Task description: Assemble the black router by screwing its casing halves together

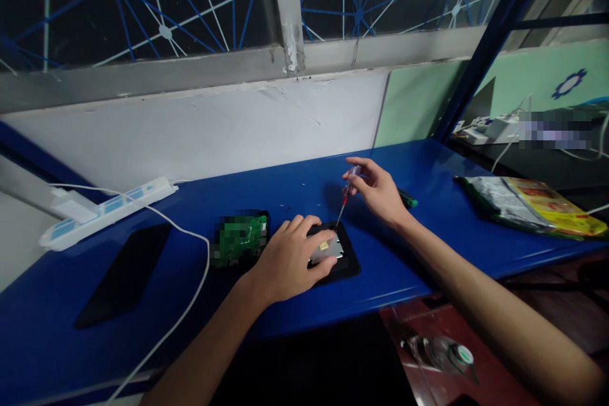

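Note:
A black device part [352,261] with a silver metal plate [335,250] lies on the blue table [285,193]. My left hand [292,257] rests over its left side, fingers spread across the plate and the far edge. My right hand [375,189] holds a screwdriver [346,193] with a clear handle and red collar. The screwdriver leans slightly, its tip at the far edge of the black part. Left of my left hand sits a dark casing with a green circuit board [242,238], partly pixelated.
On the left are a white power strip [111,209], a white cable [208,254] and a dark flat panel [126,273]. A green-ended object [408,200] lies behind my right wrist. A yellow-green packet [537,206] is at the right; a bottle [445,355] is below the table.

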`<state>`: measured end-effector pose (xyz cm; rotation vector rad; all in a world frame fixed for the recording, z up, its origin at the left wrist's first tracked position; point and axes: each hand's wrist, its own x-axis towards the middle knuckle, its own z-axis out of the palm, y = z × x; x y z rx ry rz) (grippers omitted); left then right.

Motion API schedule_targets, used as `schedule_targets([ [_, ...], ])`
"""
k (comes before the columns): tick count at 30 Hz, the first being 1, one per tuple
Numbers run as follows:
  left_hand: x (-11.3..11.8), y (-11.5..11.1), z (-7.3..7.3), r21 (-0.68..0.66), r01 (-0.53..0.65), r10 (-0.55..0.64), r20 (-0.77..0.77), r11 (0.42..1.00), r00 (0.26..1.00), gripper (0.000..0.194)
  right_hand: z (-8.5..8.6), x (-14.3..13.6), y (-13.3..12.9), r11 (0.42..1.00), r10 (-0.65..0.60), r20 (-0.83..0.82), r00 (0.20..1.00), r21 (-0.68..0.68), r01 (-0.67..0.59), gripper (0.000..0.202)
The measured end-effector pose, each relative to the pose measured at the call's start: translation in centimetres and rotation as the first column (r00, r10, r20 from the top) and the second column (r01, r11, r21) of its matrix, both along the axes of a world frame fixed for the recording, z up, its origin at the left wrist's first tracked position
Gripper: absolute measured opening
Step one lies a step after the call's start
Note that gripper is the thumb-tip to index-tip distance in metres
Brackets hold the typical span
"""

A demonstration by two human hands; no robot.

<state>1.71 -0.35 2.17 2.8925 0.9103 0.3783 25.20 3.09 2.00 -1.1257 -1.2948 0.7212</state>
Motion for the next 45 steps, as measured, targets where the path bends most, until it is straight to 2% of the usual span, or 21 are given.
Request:
schedule_targets([
  [16, 0.1, -0.2, 0.0, 0.006, -0.020, 0.020, 0.001, 1.000, 1.000, 0.033, -0.3, -0.3, -0.1, 0.999, 0.047, 0.027, 0.999, 0.005, -0.047, 0.035],
  [26, 0.1, -0.2, -0.4, 0.013, -0.018, 0.018, 0.016, 1.000, 1.000, 0.033, -0.5, -0.5, -0.2, 0.997, 0.056, 0.046, 0.997, 0.053, -0.058, 0.033],
  [33, -0.1, -0.3, -0.3, 0.019, -0.021, 0.020, 0.024, 1.000, 1.000, 0.032, -0.3, -0.6, -0.7, 0.984, 0.122, 0.092, 0.988, 0.120, -0.133, 0.034],
  [41, 0.1, -0.2, -0.7, 0.045, -0.032, 0.029, 0.051, 0.999, 0.998, 0.029, 0.2, -1.2, -2.1, 0.946, 0.178, 0.190, 0.965, 0.237, -0.221, 0.044],
  [45, -0.2, -0.9, -1.3, 0.108, -0.067, 0.054, 0.117, 0.992, 0.992, 0.029, 0.3, -1.3, -2.6, 0.922, 0.230, 0.184, 0.956, 0.272, -0.275, 0.035],
])
